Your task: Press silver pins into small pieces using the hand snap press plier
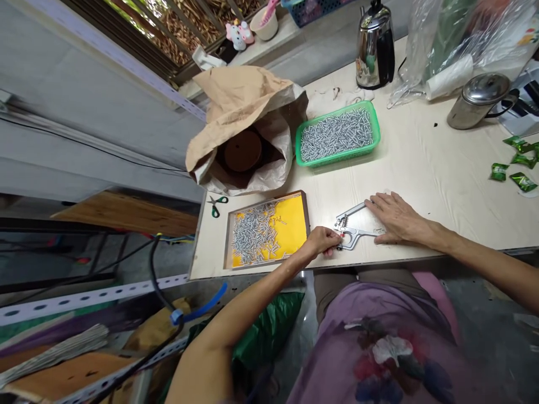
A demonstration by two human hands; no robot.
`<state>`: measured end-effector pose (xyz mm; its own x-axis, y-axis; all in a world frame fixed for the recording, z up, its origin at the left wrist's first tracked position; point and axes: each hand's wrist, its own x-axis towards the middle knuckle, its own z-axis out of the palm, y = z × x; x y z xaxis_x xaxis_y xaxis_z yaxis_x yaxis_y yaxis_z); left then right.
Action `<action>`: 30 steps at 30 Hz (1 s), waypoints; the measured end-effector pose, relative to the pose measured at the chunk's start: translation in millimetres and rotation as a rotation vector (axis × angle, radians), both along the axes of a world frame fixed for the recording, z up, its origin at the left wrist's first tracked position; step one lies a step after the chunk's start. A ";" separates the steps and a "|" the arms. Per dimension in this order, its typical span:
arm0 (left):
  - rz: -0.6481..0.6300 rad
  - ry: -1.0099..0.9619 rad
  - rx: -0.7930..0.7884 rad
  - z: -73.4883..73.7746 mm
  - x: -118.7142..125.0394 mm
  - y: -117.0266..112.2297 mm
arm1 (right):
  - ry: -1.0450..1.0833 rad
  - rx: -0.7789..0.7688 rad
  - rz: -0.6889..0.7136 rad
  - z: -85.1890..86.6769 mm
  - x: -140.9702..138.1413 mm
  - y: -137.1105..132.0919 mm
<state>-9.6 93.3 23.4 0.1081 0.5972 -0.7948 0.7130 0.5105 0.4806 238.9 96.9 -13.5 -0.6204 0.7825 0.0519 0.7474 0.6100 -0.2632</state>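
Pale, faintly grained wood forms the table (421,174). On my feed the smooth silvery tool (359,232) lies by its near edge. The right hand (393,219) spreads over the handles, seemingly steadying them; the left hand (322,241) bunches its fingertips at the nose, pinching what I cannot tell. At nine o'clock, probably for easy left reach, a shallow tray (305,210) holds shiny pins (255,235); at twelve, a green plastic basket (337,159) brims.
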 end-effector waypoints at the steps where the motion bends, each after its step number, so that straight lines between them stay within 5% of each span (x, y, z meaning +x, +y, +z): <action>1: 0.003 -0.005 0.003 0.1 -0.1 -0.5 | 0.006 0.005 -0.004 1.5 -0.7 -1.2; 14: -0.067 0.096 0.100 0.9 -2.9 -10.3 | -0.028 0.026 0.014 16.0 -6.5 -10.9; 17: -0.217 0.224 0.455 5.6 1.2 -17.8 | -0.010 0.018 0.011 13.8 -7.9 -15.6; 21: -0.570 0.191 0.869 0.6 21.2 -14.6 | 0.016 0.004 0.010 11.7 -9.1 -20.6; 25: -0.850 0.096 0.934 -10.9 43.1 5.1 | 0.031 -0.013 -0.006 11.4 -9.0 -19.8; 30: -0.966 0.106 0.889 -14.6 47.7 18.1 | -0.048 -0.059 -0.081 20.3 -6.4 -14.4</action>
